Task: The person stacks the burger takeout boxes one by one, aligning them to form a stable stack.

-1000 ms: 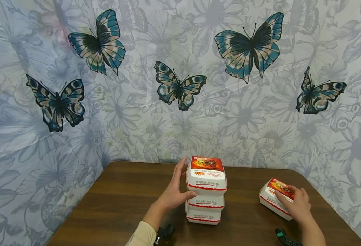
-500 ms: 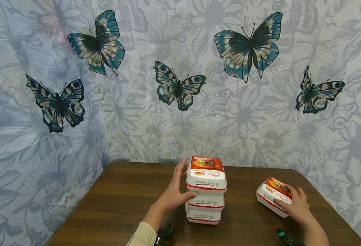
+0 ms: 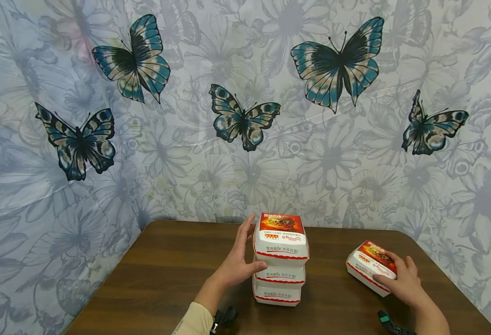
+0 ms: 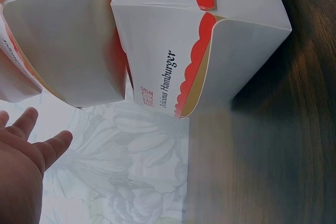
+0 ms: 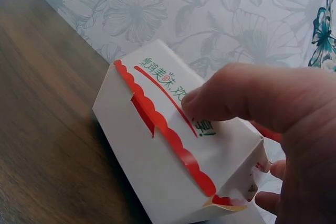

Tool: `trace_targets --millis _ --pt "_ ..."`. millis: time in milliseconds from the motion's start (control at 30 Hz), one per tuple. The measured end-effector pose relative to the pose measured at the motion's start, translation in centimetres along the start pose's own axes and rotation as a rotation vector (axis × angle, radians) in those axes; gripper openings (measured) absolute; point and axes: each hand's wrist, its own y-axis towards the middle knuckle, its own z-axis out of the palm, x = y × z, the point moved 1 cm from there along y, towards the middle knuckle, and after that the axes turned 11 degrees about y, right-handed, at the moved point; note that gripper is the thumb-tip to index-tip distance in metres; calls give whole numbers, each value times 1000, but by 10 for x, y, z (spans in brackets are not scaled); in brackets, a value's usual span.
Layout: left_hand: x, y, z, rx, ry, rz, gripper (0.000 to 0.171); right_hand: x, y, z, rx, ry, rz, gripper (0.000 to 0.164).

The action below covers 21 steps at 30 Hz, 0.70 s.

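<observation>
Three white burger boxes with red scalloped trim stand stacked mid-table; the top box (image 3: pixel 281 237) shows a burger picture on its lid. My left hand (image 3: pixel 234 266) is beside the stack's left side, fingers stretched and thumb near the seam below the top box. In the left wrist view its spread fingers (image 4: pixel 55 148) show beside the boxes. At the right, my right hand (image 3: pixel 405 281) grips another burger box (image 3: pixel 368 268), which sits turned at an angle. The right wrist view has the thumb (image 5: pixel 226 95) on the box's sloped front and other fingers at its side.
All the boxes stand on a dark brown wooden table (image 3: pixel 178 260) with rounded back corners. Behind it hangs a floral backdrop (image 3: pixel 333 158) with blue butterflies. A black device (image 3: pixel 227 317) shows by the left wrist, and another with a green patch (image 3: pixel 389 322) by the right.
My right hand has shifted its burger box a little to the left and slightly back on the table. The left hand and the stack have stayed in place.
</observation>
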Motion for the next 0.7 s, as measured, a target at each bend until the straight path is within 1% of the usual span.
trace_targets --millis 167,500,700 --pt "2 0 0 -3 0 7 108 3 0 2 -3 -21 4 95" --pt "3 1 0 -1 -3 11 107 3 6 10 -33 10 -28 96" --pt "3 1 0 -3 6 16 109 8 6 10 -48 -2 -39 95"
